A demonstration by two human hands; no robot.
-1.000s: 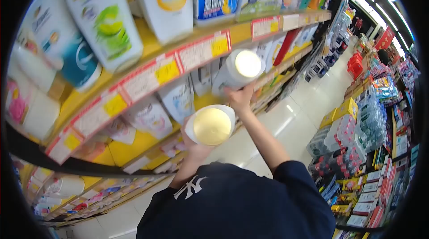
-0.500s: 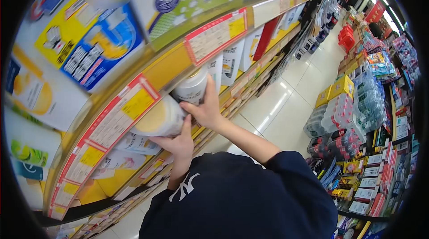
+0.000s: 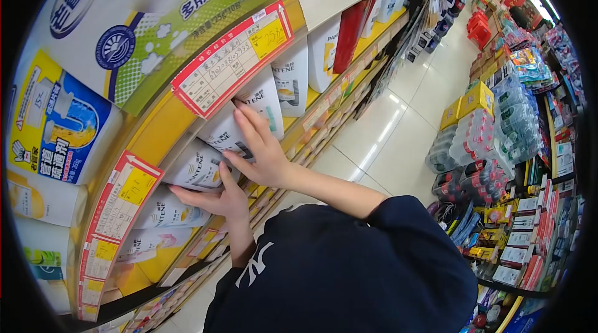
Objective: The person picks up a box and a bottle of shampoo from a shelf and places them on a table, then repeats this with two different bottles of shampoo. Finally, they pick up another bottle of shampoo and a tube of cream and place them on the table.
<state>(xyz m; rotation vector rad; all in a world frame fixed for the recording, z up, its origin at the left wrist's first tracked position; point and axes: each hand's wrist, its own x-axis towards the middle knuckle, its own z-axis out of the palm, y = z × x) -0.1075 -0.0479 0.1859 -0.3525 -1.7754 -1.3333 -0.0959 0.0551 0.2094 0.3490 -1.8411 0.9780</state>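
White Pantene bottles stand in a row on the shelf, below the price-tag rail. My left hand [image 3: 225, 199] grips the lower part of one white Pantene bottle [image 3: 195, 166], thumb on its front and fingers along its near side. Just to the right, my right hand [image 3: 265, 153] is curved around a second white Pantene bottle [image 3: 221, 128], fingers on its right side and thumb across the front. Both bottles are upright in line with their neighbours, their tops hidden by the rail. Another Pantene bottle [image 3: 260, 99] stands beside my right fingers.
A red-edged price tag [image 3: 233, 59] hangs on the shelf rail above my hands. Drain cleaner [image 3: 62, 121] and a large green-and-white pack [image 3: 187, 21] sit on the shelf above. Across the tiled aisle [image 3: 380, 127] are stacked drink packs [image 3: 470, 140] and a red basket [image 3: 478, 29].
Both bottles have gone from tilted, with their tops showing, to upright in the row with labels facing out. My hands have moved slightly left with them, and the view has shifted.
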